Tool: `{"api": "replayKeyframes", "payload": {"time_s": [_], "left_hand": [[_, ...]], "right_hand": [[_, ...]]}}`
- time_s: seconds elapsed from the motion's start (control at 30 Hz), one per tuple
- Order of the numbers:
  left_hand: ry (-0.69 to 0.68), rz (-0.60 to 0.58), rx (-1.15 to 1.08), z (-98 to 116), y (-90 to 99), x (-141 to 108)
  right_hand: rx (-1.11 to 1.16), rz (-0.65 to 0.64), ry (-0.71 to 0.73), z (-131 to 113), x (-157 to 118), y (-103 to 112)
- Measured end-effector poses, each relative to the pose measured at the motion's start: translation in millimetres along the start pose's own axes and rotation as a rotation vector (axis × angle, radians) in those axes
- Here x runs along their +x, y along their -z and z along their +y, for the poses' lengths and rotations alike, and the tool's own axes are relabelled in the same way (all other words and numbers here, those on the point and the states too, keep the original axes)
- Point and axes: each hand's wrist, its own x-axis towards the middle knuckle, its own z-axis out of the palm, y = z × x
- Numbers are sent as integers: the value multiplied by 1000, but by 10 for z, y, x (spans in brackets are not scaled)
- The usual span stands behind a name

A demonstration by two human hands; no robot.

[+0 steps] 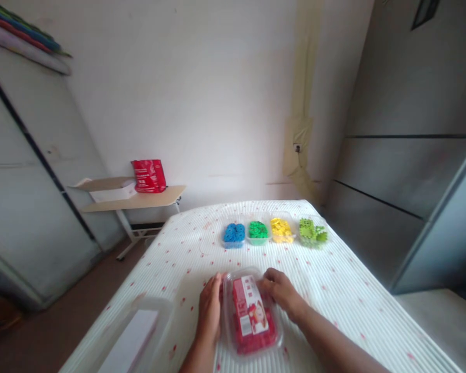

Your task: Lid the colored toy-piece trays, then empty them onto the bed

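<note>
A clear plastic box (270, 324) with red pieces inside and a printed red-and-white label on top lies near the front of the bed-like surface. My left hand (209, 305) rests along its left side, fingers extended against the wall. At the upper right edge, my right hand (281, 292) grips the box with curled fingers; some fingertips are hidden. Beyond stand several clear tubs in a row: one with blue pieces (234, 233), one with green pieces (258, 230), one with yellow pieces (281, 229) and one with light green pieces (312, 231).
A translucent tray (165, 311) holding a white slab (130, 342) sits at the front left. The white patterned cover (186, 233) is ridged. Against the far wall, a small table (155, 199) carries a red bag (149, 176) and a white box (112, 193). Grey cabinets (399, 171) flank the right.
</note>
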Motion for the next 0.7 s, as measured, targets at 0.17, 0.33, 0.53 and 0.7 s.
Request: {"api": "replayKeyframes", "payload": {"time_s": [0.17,0.33,0.53,0.7], "left_hand": [[80,-45,-105,-100,40,75],[68,-1,-117,-130,42,91],[58,15,-56,-130,29,72],[25,3,-69,-144,24,75]], "right_hand": [[-1,10,-45,-28,-35,206],[-36,51,-43,-9,-239,853],[-131,115,-141,243,-496,1835],[-222,171,-196,498,-669,2332]]}}
